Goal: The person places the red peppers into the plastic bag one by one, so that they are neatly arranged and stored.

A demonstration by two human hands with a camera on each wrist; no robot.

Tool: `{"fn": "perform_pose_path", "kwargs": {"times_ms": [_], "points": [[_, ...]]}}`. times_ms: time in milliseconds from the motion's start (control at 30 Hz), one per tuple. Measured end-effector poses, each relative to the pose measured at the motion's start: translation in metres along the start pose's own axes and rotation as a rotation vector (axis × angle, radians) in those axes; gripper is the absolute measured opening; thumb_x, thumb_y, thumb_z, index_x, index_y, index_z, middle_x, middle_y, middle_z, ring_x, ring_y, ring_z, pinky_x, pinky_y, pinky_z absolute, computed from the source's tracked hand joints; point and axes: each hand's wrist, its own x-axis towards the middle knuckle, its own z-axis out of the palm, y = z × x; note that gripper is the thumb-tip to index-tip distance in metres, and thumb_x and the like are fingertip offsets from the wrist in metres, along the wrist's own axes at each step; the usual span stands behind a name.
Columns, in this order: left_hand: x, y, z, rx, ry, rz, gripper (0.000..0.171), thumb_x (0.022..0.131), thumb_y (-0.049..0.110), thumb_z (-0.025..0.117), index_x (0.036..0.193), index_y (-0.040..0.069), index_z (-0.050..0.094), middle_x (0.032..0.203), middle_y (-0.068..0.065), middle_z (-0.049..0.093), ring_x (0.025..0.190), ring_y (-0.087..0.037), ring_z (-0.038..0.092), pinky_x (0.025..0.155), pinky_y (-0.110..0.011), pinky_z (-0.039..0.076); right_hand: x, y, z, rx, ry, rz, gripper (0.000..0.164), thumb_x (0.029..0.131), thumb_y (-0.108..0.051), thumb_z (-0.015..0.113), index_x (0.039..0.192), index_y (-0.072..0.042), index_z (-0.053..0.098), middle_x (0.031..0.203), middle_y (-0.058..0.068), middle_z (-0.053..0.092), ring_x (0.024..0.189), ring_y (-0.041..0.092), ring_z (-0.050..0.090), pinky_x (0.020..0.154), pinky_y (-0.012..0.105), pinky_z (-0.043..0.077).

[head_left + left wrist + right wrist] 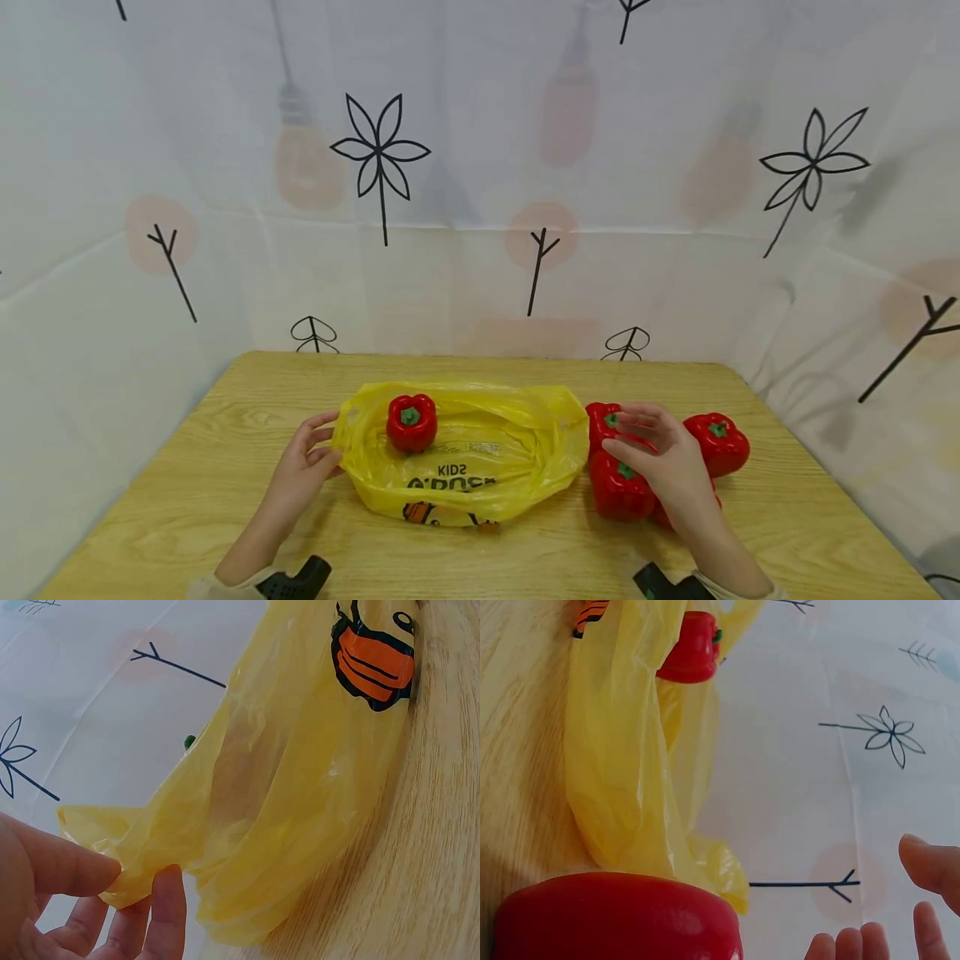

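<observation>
A yellow plastic bag [551,462] with black print lies spread open on the table. One red bell pepper [415,434] with a green stem sits inside its left part. At the bag's left rim, my left hand [302,462] pinches the plastic between thumb and fingers, seen closely in the left wrist view. My right hand [671,454] hovers over the group of red peppers right of the bag, fingers apart and holding nothing. Of that group, a front pepper [618,492] and a right-hand pepper [718,446] show well; others are partly behind the hand.
The wood-grain table [420,567] reaches back to a white cloth backdrop [465,275] with printed plants, which also hangs along both sides. The peppers at the right stand close against the bag's right end.
</observation>
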Motion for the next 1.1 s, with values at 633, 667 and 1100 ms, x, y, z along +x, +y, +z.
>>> {"fn": "perform_pose_path", "kwargs": {"times_ms": [633, 667, 1100], "points": [[-0.001, 0.002, 0.0, 0.02, 0.013, -0.019, 0.049, 0.094, -0.005, 0.046, 0.138, 0.011, 0.033, 0.128, -0.018, 0.041, 0.098, -0.023, 0.055, 0.079, -0.034, 0.052, -0.003, 0.021, -0.019, -0.021, 0.066, -0.094, 0.047, 0.081, -0.015, 0.074, 0.12, -0.004, 0.051, 0.118, 0.011, 0.056, 0.098, 0.004, 0.054, 0.075, 0.015, 0.049], [0.0, 0.002, 0.0, 0.023, 0.015, -0.019, 0.048, 0.094, -0.005, 0.047, 0.138, 0.011, 0.033, 0.128, -0.018, 0.042, 0.099, -0.023, 0.054, 0.079, -0.034, 0.052, -0.004, 0.021, -0.02, -0.024, 0.069, -0.097, 0.046, 0.081, -0.014, 0.073, 0.12, -0.004, 0.051, 0.117, 0.008, 0.057, 0.097, 0.004, 0.055, 0.074, 0.015, 0.049], [0.0, 0.001, 0.0, 0.004, 0.01, -0.017, 0.048, 0.094, -0.005, 0.047, 0.137, 0.012, 0.035, 0.127, -0.017, 0.042, 0.099, -0.023, 0.055, 0.079, -0.032, 0.051, -0.01, 0.02, -0.035, 0.041, 0.045, -0.109, 0.039, 0.081, -0.004, 0.071, 0.114, -0.003, 0.052, 0.101, -0.014, 0.059, 0.094, 0.002, 0.057, 0.073, 0.014, 0.049]]}}
